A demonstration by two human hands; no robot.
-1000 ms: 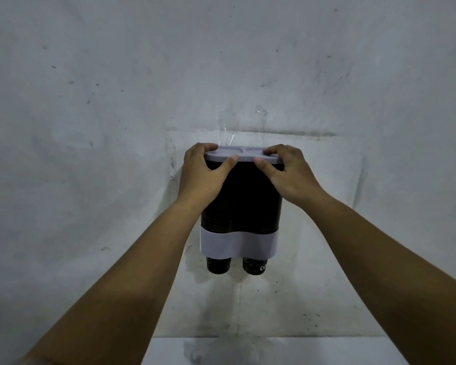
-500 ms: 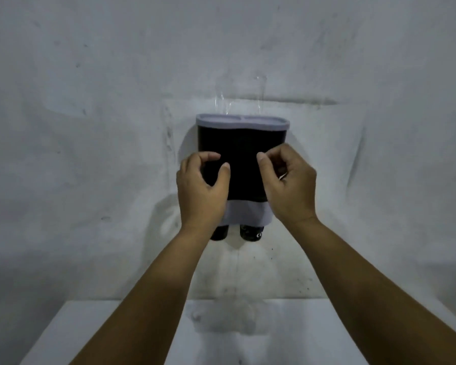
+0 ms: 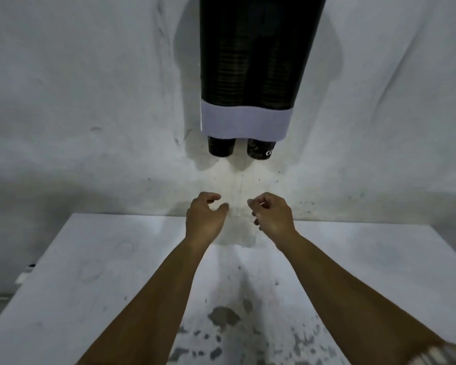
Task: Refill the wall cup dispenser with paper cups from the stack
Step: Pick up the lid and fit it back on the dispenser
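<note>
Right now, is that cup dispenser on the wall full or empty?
Full, as far as shows: dark stacked cups fill the dispenser, and two cup bottoms poke out below. Its top is out of frame.

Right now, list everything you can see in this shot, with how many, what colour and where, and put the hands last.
wall cup dispenser: one, dark clear body with a pale lilac band at the bottom, mounted on the wall, top cut off by the frame.
paper cups: two bottoms showing, black, poking out side by side under the band; stacks above them inside.
table: one, white, stained and chipped near the front, against the wall below the dispenser.
wall: white, scuffed.
cable: one, white, at the table's left edge.
left hand: empty, fingers loosely curled, above the table's far edge.
right hand: empty, loosely curled, beside it.
</note>
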